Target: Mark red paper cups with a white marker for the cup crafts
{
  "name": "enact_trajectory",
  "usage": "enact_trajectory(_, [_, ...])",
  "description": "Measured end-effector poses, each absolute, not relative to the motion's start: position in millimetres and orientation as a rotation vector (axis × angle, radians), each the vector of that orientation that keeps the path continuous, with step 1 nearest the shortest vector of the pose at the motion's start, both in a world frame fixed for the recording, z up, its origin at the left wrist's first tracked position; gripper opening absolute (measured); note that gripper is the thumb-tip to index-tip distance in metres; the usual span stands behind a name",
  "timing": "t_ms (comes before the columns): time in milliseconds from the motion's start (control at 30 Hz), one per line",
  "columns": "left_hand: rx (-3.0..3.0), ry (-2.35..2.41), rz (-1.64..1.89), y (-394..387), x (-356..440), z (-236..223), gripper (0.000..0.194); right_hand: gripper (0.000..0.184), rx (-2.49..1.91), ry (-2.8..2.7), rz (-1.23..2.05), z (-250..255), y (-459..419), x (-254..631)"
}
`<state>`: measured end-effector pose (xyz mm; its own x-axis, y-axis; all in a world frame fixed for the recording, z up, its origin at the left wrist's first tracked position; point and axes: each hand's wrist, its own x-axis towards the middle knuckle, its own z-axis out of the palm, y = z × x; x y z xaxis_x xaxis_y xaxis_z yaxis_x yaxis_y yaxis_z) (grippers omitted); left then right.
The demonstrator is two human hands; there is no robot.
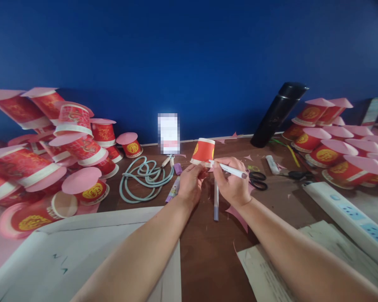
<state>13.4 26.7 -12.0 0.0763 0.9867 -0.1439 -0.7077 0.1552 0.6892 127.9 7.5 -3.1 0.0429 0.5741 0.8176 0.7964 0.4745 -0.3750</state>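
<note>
A red paper cup (205,150) with gold print and a white rim is held upside down over the table. My left hand (190,184) grips it by the lower rim, fingers closed. In my right hand (233,182) is a white marker pen (230,170), its tip against the cup's side near the rim. Below my hands another pen (216,203) lies on the table. Beside my left wrist are a purple glue stick (173,189) and a purple cap (178,168). Black-handled scissors (257,180) lie just right of my right hand.
Red cups topped with pink paper discs (82,180) pile up at left; others with pink cones (338,153) stand at right. A lit phone (169,134), coiled cable (145,180), black flask (279,115), power strip (349,214) and paper sheets (113,251) surround my arms.
</note>
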Motion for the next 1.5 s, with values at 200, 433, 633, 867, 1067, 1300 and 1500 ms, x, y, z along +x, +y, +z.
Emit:
enact_trajectory(200, [0.512, 0.703, 1.357, 28.2, 13.2, -16.0, 0.013, 0.007, -1.205, -1.644, -0.259, -3.3, 8.0, 127.6])
enact_trajectory(433, [0.494, 0.629, 1.353, 28.4, 13.3, -18.0, 0.015, 0.009, -1.217, -1.655, -0.239, -4.6, 8.6, 128.4])
enact_trajectory(633, [0.472, 0.593, 1.353, 27.5, 12.9, -17.4, 0.016, 0.010, -1.228, -1.663, -0.235, -3.3, 8.6, 128.9])
enact_trajectory(867, [0.474, 0.595, 1.377, 28.1, 12.2, -14.2, 0.012, 0.013, -1.220, -1.673, -0.176, -3.7, 8.8, 128.9])
enact_trajectory(1067, [0.512, 0.605, 1.384, 28.0, 11.4, -11.3, 0.014, 0.015, -1.230, -1.663, -0.119, -3.6, 9.8, 129.5])
enact_trajectory(1300, [0.475, 0.597, 1.378, 27.7, 11.4, -10.2, 0.013, 0.014, -1.237, -1.662, -0.116, -2.6, 9.3, 129.9])
enact_trajectory(1500, [0.366, 0.600, 1.357, 27.6, 11.3, -10.0, 0.010, 0.012, -1.183, -1.638, -0.105, -1.3, 6.3, 126.7])
